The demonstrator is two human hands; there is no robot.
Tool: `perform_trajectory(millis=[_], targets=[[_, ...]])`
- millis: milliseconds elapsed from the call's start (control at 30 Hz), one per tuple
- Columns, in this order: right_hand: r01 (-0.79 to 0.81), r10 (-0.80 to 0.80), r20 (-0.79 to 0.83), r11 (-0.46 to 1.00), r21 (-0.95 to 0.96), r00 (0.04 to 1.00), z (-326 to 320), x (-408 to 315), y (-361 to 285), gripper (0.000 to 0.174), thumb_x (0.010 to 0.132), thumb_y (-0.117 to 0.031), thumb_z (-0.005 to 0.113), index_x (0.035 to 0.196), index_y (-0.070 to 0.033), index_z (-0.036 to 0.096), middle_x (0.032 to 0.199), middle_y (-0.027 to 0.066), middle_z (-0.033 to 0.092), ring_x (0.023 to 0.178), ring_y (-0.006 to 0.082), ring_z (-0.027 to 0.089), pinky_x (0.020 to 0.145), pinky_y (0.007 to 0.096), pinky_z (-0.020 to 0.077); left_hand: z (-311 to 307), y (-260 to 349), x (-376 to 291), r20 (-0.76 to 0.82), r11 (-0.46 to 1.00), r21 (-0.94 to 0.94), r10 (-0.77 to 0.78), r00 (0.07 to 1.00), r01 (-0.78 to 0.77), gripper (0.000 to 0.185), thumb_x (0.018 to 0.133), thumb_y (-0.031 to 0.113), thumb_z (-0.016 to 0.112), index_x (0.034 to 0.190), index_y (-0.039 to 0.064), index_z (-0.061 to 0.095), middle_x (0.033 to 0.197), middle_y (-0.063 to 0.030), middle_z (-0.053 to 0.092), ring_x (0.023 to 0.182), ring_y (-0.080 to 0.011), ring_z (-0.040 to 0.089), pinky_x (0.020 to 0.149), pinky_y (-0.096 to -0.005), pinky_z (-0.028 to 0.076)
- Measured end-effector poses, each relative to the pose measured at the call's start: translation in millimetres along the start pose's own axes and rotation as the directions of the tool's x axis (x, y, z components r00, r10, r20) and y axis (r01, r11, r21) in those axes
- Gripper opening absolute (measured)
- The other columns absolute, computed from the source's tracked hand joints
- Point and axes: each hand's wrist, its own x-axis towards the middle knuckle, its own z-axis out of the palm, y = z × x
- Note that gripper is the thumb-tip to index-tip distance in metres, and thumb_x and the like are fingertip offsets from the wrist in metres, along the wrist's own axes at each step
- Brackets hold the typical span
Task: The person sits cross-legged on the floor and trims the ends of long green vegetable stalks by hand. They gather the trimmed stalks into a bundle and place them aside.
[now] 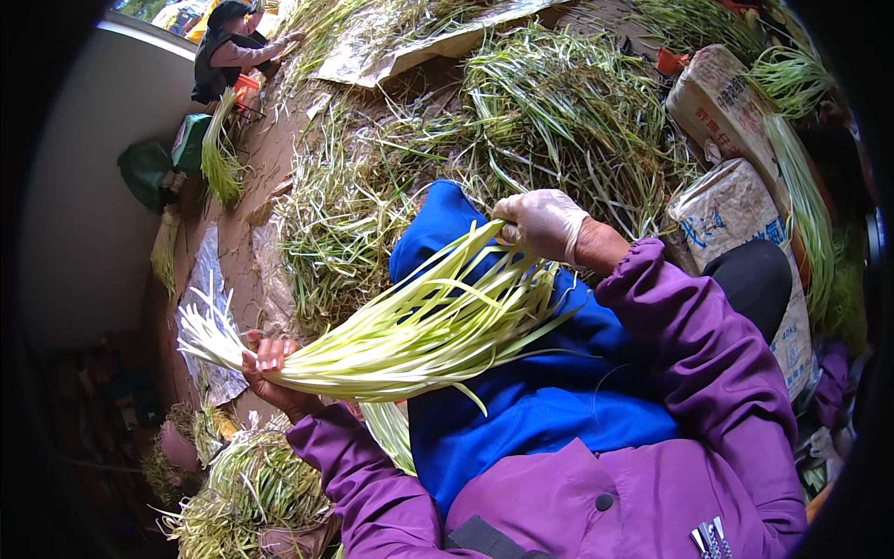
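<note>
A bundle of pale yellow-green leafy stalks [412, 328], like blanched chives, lies slanting over a blue cloth [531, 412] on my lap. Bare fingers of my left hand [274, 370] close around the bundle near its white stem ends, which fan out to the left. My right hand [541, 225], in a thin whitish glove, pinches a few leaf tips at the bundle's upper right. The other leaf tips hang loosely below it. More pale stalks [390, 430] show beneath my left forearm.
Heaps of loose green and dry leaves [566, 112] cover the floor ahead. Printed woven sacks [733, 202] stand at the right, long pale stalks [803, 209] beside them. Another leaf pile [251, 482] lies lower left. A person [230, 52] crouches at the upper left near a wall [105, 154].
</note>
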Motion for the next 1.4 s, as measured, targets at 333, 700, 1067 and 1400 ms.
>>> perform_trajectory(millis=[333, 700, 1067, 1400], targets=[[0.036, 0.076, 0.205, 0.869, -0.494, 0.976, 18.3, 33.7, -7.6, 0.018, 0.079, -0.018, 0.057, 0.084, -0.010, 0.072, 0.078, 0.0092, 0.070, 0.070, 0.0244, 0.068, 0.057, 0.0396, 0.0508, 10.2, -6.9, 3.3, 0.002, 1.000, 0.026, -0.017, 1.000, 0.017, 0.027, 0.094, 0.024, 0.050, 0.111, 0.002, 0.052, 0.063, 0.0056, 0.044, 0.056, -0.0069, 0.041, 0.068, -0.0284, 0.037], [-0.471, 0.544, 0.093, 0.789, -0.394, 0.834, -10.6, -6.4, 69.3, 0.038, 0.084, -0.042, 0.061, 0.096, -0.007, 0.068, 0.095, 0.0136, 0.068, 0.091, 0.0303, 0.065, 0.078, 0.0404, 0.0508, 0.1, -3.7, 2.0, -0.028, 0.999, -0.046, 0.012, 1.000, -0.013, 0.029, 0.094, 0.024, 0.049, 0.111, 0.001, 0.054, 0.064, 0.0035, 0.047, 0.058, -0.0090, 0.043, 0.069, -0.0301, 0.039], [0.190, -0.172, -0.248, 0.981, 0.048, 0.953, -16.6, -49.5, -50.3, 0.028, 0.083, -0.037, 0.064, 0.086, -0.009, 0.068, 0.073, 0.0098, 0.067, 0.067, 0.0292, 0.065, 0.061, 0.0387, 0.0522, 5.5, -7.1, -0.2, -0.004, 1.000, -0.015, 0.014, 1.000, -0.015, 0.029, 0.095, 0.023, 0.049, 0.111, -0.001, 0.054, 0.065, 0.0038, 0.049, 0.059, -0.0079, 0.044, 0.070, -0.0300, 0.038], [-0.139, 0.182, 0.076, 0.363, 0.921, 0.980, 0.2, -23.9, -33.3, 0.014, 0.086, -0.010, 0.057, 0.083, 0.002, 0.063, 0.069, 0.0116, 0.066, 0.054, 0.0156, 0.063, 0.049, 0.0272, 0.0513, 7.9, -9.7, -2.1, -0.006, 1.000, -0.015, 0.028, 1.000, -0.028, 0.029, 0.096, 0.024, 0.049, 0.110, -0.001, 0.054, 0.065, 0.0036, 0.049, 0.058, -0.0077, 0.044, 0.069, -0.0289, 0.038]])
